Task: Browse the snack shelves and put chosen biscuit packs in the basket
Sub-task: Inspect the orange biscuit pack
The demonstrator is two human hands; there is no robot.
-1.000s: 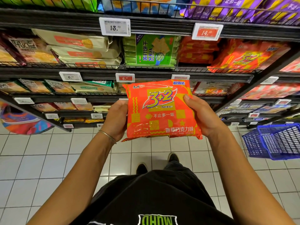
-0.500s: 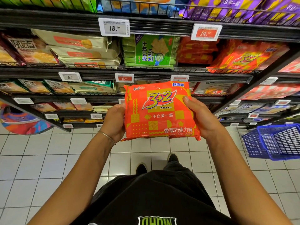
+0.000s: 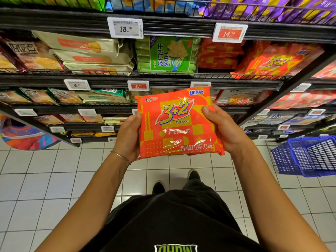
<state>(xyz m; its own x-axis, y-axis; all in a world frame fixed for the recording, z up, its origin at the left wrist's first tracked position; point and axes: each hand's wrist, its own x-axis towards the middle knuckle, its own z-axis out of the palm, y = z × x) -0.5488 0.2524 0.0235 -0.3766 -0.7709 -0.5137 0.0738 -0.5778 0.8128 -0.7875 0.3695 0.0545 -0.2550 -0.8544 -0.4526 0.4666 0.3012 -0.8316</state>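
An orange "3+2" biscuit pack (image 3: 177, 124) is held upright in front of me, face toward the camera, level with the lower shelves. My left hand (image 3: 128, 136) grips its left edge, fingers hidden behind the pack. My right hand (image 3: 222, 129) grips its right edge with the thumb across the front. A blue plastic basket (image 3: 309, 157) stands on the tiled floor at the right, apart from both hands.
Black wire shelves (image 3: 163, 79) run across the view, stocked with green soda biscuit packs (image 3: 167, 55), cream packs (image 3: 87, 53) and more orange "3+2" packs (image 3: 272, 62). Price tags (image 3: 125, 28) hang on the shelf rails. White floor tiles lie below; my feet show under the pack.
The pack has tipped slightly, its top leaning a little left. Both hands keep their hold and have barely shifted.
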